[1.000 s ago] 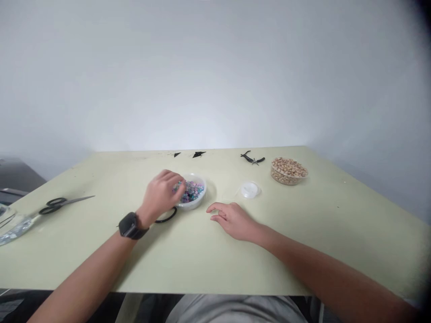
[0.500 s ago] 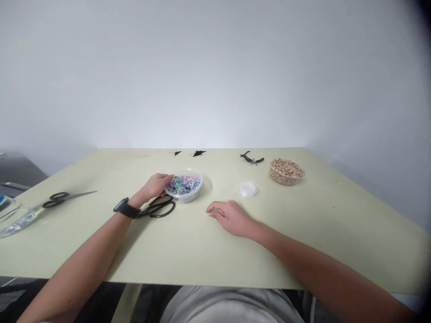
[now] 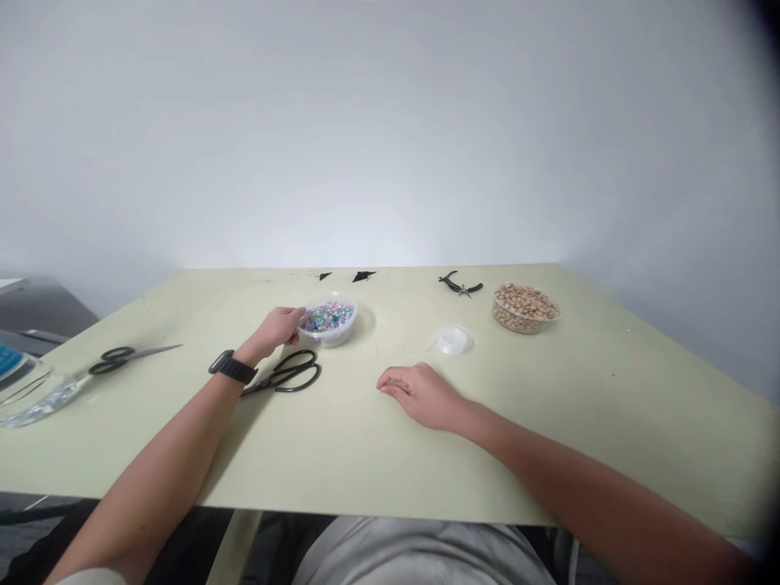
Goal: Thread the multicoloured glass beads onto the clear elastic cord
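Observation:
My left hand (image 3: 280, 329) grips the rim of a clear plastic bowl (image 3: 339, 335) with its thumb and fingers. Colourful beads (image 3: 329, 315), mostly purple, blue and pink, fill part of the bowl. Black-handled scissors (image 3: 296, 372) lie just in front of it, near my left wrist. Over the table's middle, my right hand (image 3: 420, 396) is closed in a pinch; whatever sits between its fingertips is too small to make out. A spool of clear thread (image 3: 454, 340) lies beyond that hand, a thin strand trailing left from it.
A tub of tan beads (image 3: 525, 309) stands at the right, with black-handled pliers (image 3: 460, 284) left of it. Another pair of scissors (image 3: 131, 356) and a clear plastic container (image 3: 36, 394) are at the left. Black scraps (image 3: 364, 276) lie by the table's back edge.
My left hand has shifted the bead bowl slightly away and to the left, clear of the scissors' handles. My right hand has stayed nearly still, and the view has turned slightly.

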Motion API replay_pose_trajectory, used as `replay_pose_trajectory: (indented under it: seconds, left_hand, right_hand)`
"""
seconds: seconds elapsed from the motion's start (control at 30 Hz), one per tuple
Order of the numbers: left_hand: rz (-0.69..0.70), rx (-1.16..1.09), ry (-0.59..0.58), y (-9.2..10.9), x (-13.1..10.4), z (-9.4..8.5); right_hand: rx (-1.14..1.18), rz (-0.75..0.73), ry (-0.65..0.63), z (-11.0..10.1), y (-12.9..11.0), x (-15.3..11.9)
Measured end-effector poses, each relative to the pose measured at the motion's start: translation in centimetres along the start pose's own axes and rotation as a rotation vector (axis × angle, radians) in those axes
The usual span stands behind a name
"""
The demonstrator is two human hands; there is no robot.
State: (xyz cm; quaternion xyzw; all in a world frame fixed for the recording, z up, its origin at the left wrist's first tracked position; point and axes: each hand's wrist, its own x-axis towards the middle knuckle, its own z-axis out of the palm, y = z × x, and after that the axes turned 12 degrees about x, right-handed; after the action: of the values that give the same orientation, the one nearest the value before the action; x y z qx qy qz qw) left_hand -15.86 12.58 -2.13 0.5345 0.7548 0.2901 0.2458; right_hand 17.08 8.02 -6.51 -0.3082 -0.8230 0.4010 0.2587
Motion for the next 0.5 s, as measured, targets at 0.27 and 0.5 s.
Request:
replay_pose_trajectory:
  seconds: [0.27,0.5]
  left_hand:
    - [0.004,-0.019,0.032,-0.8,0.3,-0.3]
    - [-0.007,-0.056,0.012,-1.2,0.7,-0.3]
  right_hand:
    - [-0.026,0.004,-0.007,0.1,-0.1,-0.1]
    - [-0.043,-0.002,-0.01,0.1,-0.1,-0.2]
